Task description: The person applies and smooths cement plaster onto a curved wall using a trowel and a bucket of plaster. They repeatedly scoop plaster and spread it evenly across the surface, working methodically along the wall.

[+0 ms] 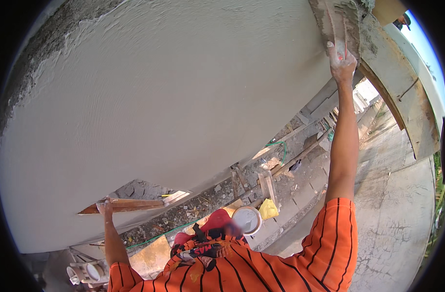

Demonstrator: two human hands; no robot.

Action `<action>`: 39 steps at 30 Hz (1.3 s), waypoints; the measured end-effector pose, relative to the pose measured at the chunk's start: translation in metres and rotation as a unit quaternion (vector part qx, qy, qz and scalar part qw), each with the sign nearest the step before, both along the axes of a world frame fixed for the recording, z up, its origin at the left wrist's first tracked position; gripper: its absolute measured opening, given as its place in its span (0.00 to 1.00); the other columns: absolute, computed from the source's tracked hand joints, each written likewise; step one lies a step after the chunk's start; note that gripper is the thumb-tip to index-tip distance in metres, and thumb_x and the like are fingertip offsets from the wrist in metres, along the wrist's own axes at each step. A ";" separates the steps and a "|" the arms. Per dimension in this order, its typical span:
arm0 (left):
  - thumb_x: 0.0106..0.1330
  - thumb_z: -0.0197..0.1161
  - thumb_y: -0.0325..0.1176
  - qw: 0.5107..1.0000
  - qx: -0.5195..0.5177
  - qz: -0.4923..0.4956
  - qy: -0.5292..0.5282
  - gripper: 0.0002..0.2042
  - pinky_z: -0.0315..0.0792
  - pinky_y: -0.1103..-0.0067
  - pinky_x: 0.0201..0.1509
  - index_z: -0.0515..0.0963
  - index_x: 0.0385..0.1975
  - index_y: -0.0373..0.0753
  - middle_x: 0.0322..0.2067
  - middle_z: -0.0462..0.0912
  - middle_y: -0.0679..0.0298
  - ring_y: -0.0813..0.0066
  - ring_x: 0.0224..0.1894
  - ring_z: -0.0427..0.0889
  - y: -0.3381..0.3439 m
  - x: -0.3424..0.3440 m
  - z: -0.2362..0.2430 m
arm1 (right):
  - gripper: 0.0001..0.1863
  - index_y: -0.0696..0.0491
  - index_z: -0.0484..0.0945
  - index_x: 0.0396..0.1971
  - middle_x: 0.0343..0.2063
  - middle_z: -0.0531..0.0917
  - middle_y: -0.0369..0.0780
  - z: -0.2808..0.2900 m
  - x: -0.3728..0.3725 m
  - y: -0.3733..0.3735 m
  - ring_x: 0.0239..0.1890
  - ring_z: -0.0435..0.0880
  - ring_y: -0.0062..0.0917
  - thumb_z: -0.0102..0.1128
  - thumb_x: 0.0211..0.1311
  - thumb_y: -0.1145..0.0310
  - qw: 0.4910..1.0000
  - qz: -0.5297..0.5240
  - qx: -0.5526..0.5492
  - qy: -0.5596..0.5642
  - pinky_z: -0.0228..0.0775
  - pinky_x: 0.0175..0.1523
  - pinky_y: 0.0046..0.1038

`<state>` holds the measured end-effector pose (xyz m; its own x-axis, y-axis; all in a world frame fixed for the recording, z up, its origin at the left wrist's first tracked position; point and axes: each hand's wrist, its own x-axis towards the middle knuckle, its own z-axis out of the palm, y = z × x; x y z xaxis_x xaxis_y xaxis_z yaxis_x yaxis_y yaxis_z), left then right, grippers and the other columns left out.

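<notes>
A wide wall (183, 92) of smooth wet grey plaster spreads before me. At the upper right, my right hand (343, 65) is closed round the handle of a plaster-smeared plastering float (335, 22), its thumb pointing up along the tool. A bit of red shows at the grip. The float lies at the right edge of the plaster, with that arm stretched far up. Low on the left, my left hand (106, 208) grips the brown wooden edge (137, 204) of an opening in the wall. Some of its fingers are hidden there. Both hands are dusted with plaster.
Below stand a round bucket (247, 220) of grey mix, a yellow bag (268, 209) and white buckets (93, 271). Planks (300, 155), rubble and a green hose (284, 148) lie on the ground. A curved concrete edge (402, 82) rises at right; another person's head (403, 20) shows beyond.
</notes>
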<state>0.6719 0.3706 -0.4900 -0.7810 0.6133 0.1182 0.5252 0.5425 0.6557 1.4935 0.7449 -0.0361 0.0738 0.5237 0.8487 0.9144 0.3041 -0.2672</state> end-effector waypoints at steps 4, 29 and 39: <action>0.51 0.70 0.36 0.997 0.049 -0.044 -0.038 0.15 0.71 0.71 0.47 0.78 0.33 0.33 0.33 0.83 0.57 0.63 0.38 0.81 0.015 0.009 0.019 | 0.25 0.55 0.81 0.28 0.22 0.82 0.46 0.010 0.002 -0.016 0.25 0.81 0.44 0.56 0.58 0.44 0.974 -0.170 0.119 -0.093 0.71 0.33 0.40; 0.61 0.55 0.49 0.993 -0.098 -0.014 0.062 0.29 0.51 0.63 0.69 0.70 0.53 0.30 0.56 0.69 0.43 0.44 0.62 0.59 0.012 0.049 0.027 | 0.20 0.50 0.78 0.42 0.30 0.84 0.46 -0.272 -0.439 -0.264 0.35 0.83 0.45 0.49 0.61 0.50 0.865 0.193 -0.365 -0.287 0.72 0.44 0.46; 0.55 0.63 0.51 0.985 -0.084 0.009 0.152 0.26 0.65 0.60 0.56 0.76 0.44 0.34 0.47 0.75 0.45 0.46 0.52 0.72 0.007 0.028 0.010 | 0.12 0.58 0.79 0.32 0.17 0.76 0.39 -0.037 -0.328 -0.181 0.19 0.72 0.21 0.58 0.58 0.64 0.927 0.329 -0.163 0.076 0.65 0.28 0.26</action>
<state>0.7004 0.3773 -0.4800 -0.7364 0.6304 0.2455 0.6723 0.6414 0.3696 1.1658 0.5643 -0.0728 -0.2470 0.7242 0.6439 0.5037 0.6636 -0.5531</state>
